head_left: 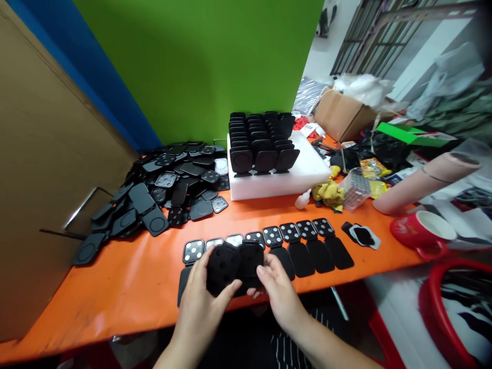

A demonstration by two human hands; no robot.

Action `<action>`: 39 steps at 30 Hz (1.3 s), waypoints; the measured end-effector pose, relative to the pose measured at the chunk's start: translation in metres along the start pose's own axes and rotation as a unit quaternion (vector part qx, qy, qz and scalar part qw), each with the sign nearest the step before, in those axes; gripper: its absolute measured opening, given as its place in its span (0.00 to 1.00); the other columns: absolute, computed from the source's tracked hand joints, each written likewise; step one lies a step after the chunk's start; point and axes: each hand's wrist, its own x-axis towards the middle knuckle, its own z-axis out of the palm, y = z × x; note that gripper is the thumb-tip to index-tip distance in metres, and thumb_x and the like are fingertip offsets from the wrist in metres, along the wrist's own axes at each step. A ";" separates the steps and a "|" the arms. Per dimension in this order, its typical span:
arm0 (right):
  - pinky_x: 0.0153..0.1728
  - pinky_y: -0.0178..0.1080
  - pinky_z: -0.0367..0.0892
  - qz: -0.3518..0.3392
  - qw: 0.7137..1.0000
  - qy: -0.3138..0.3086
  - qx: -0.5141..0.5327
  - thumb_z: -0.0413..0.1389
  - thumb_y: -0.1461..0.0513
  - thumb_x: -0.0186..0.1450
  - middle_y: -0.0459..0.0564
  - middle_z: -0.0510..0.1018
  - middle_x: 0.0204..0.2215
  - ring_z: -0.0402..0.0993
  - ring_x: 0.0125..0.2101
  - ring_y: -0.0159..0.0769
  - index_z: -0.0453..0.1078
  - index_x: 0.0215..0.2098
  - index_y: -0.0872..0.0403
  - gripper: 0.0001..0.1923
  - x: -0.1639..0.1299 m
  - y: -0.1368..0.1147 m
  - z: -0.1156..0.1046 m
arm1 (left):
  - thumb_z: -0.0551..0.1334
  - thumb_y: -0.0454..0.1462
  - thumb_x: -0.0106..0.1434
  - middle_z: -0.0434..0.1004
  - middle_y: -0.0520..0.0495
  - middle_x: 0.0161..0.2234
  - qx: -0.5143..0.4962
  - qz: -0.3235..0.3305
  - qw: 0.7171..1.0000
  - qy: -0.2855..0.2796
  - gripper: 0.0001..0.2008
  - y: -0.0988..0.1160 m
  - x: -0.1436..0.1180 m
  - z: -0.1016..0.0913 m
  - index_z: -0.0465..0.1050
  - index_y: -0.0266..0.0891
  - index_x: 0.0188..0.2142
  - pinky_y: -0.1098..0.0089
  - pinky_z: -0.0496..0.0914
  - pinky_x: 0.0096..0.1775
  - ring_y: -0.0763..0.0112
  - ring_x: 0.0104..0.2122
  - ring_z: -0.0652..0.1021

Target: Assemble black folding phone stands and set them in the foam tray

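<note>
Near the table's front edge, my left hand is closed round a black hinged panel with round recesses. My right hand grips a second black hinged panel, thumb on its face. The two panels meet or overlap in the middle; whether they are joined I cannot tell. Just behind my hands runs a row of opened hinged panels, their square dotted halves at the back and plain black halves in front. My hands cover part of this row.
A loose heap of black panels lies left. Rows of folded panels stand on a white foam block. Rightward are a small bottle, yellow cloth, red mug and pink tumbler. A green wall rises behind.
</note>
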 end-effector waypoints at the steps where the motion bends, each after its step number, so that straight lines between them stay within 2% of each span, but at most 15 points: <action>1: 0.26 0.34 0.66 -0.002 1.000 0.000 0.006 0.49 0.54 0.64 0.45 0.71 0.28 0.71 0.23 0.29 0.57 0.42 0.54 0.14 -0.001 0.000 0.000 | 0.62 0.45 0.53 0.61 0.42 0.52 -0.006 0.001 1.000 -0.001 0.34 0.002 -0.001 0.003 0.50 0.43 0.56 0.57 0.62 0.50 0.57 0.52 0.64; 15: 0.30 0.36 0.66 -0.015 0.998 -0.033 0.050 0.48 0.55 0.64 0.48 0.73 0.33 0.72 0.28 0.32 0.57 0.45 0.52 0.13 0.001 0.001 0.002 | 0.60 0.42 0.56 0.61 0.39 0.51 -0.002 0.034 0.999 0.020 0.34 0.017 -0.003 0.010 0.48 0.41 0.58 0.57 0.62 0.50 0.57 0.52 0.64; 18: 0.34 0.37 0.67 -0.025 0.998 -0.047 0.045 0.47 0.56 0.65 0.49 0.72 0.38 0.71 0.35 0.35 0.58 0.46 0.50 0.13 0.001 0.001 0.006 | 0.61 0.42 0.55 0.59 0.40 0.53 -0.045 0.021 0.999 0.016 0.33 0.021 -0.006 0.016 0.49 0.41 0.58 0.55 0.58 0.53 0.56 0.54 0.62; 20: 0.40 0.39 0.65 -0.049 0.998 -0.039 0.016 0.46 0.55 0.65 0.50 0.70 0.41 0.69 0.40 0.36 0.60 0.46 0.50 0.12 0.000 0.002 0.009 | 0.61 0.42 0.56 0.57 0.41 0.56 -0.125 -0.010 0.992 0.004 0.33 0.025 -0.008 0.021 0.49 0.43 0.58 0.55 0.56 0.54 0.56 0.55 0.60; 22: 0.44 0.39 0.63 -0.067 0.997 -0.025 -0.023 0.44 0.55 0.66 0.50 0.70 0.41 0.67 0.42 0.35 0.61 0.47 0.50 0.13 -0.001 0.003 0.011 | 0.59 0.43 0.57 0.57 0.42 0.57 -0.240 -0.077 0.967 -0.032 0.33 0.026 -0.010 0.025 0.47 0.44 0.59 0.57 0.58 0.53 0.57 0.55 0.61; 25: 0.44 0.39 0.63 -0.089 0.992 -0.017 -0.091 0.42 0.56 0.67 0.50 0.70 0.40 0.67 0.40 0.35 0.62 0.47 0.49 0.14 0.000 0.004 0.010 | 0.58 0.46 0.57 0.58 0.42 0.56 -0.366 -0.196 0.906 -0.082 0.34 0.024 -0.010 0.026 0.47 0.44 0.59 0.61 0.63 0.50 0.57 0.54 0.63; 28: 0.42 0.38 0.63 -0.136 0.972 -0.006 -0.192 0.46 0.59 0.65 0.49 0.69 0.37 0.66 0.39 0.35 0.67 0.39 0.52 0.10 0.004 0.009 0.010 | 0.61 0.47 0.54 0.56 0.44 0.58 -0.419 -0.277 0.860 -0.089 0.36 0.016 -0.011 0.021 0.49 0.45 0.58 0.64 0.67 0.46 0.56 0.54 0.63; 30: 0.41 0.37 0.63 -0.142 0.962 -0.022 -0.232 0.48 0.60 0.64 0.49 0.68 0.37 0.66 0.38 0.34 0.68 0.37 0.52 0.08 0.005 0.013 0.012 | 0.62 0.45 0.53 0.57 0.45 0.58 -0.422 -0.316 0.846 -0.080 0.34 0.009 -0.016 0.015 0.52 0.46 0.57 0.66 0.68 0.44 0.56 0.53 0.64; 33: 0.39 0.35 0.64 -0.125 0.960 -0.059 -0.243 0.49 0.62 0.62 0.48 0.68 0.39 0.66 0.36 0.32 0.66 0.43 0.51 0.11 0.002 0.019 0.017 | 0.59 0.45 0.56 0.59 0.49 0.57 -0.383 -0.328 0.863 -0.028 0.28 -0.010 -0.029 -0.001 0.55 0.48 0.55 0.65 0.67 0.46 0.58 0.53 0.64; 35: 0.38 0.34 0.64 -0.114 0.960 -0.076 -0.245 0.50 0.63 0.62 0.48 0.68 0.40 0.66 0.35 0.32 0.66 0.45 0.51 0.13 -0.002 0.019 0.020 | 0.56 0.46 0.57 0.59 0.51 0.56 -0.318 -0.295 0.900 0.031 0.24 -0.032 -0.040 -0.016 0.58 0.49 0.54 0.62 0.65 0.49 0.58 0.54 0.63; 37: 0.38 0.34 0.64 -0.103 0.958 -0.097 -0.251 0.50 0.63 0.62 0.48 0.69 0.38 0.66 0.35 0.32 0.67 0.43 0.51 0.11 -0.006 0.017 0.023 | 0.54 0.47 0.57 0.61 0.52 0.55 -0.142 -0.221 0.959 0.107 0.22 -0.059 -0.052 -0.037 0.61 0.49 0.51 0.58 0.64 0.50 0.56 0.54 0.64; 38: 0.37 0.34 0.63 -0.098 0.956 -0.108 -0.254 0.50 0.63 0.62 0.47 0.70 0.37 0.67 0.35 0.32 0.68 0.41 0.51 0.10 -0.008 0.016 0.023 | 0.54 0.48 0.56 0.63 0.54 0.53 -0.038 -0.180 0.975 0.128 0.22 -0.073 -0.057 -0.048 0.60 0.52 0.51 0.56 0.67 0.48 0.55 0.52 0.66; 39: 0.36 0.34 0.63 -0.093 0.954 -0.119 -0.258 0.50 0.63 0.62 0.47 0.70 0.36 0.67 0.34 0.32 0.68 0.40 0.51 0.10 -0.009 0.014 0.024 | 0.54 0.48 0.56 0.64 0.56 0.52 -0.007 -0.171 0.976 0.136 0.22 -0.084 -0.060 -0.061 0.59 0.54 0.51 0.53 0.67 0.47 0.54 0.52 0.66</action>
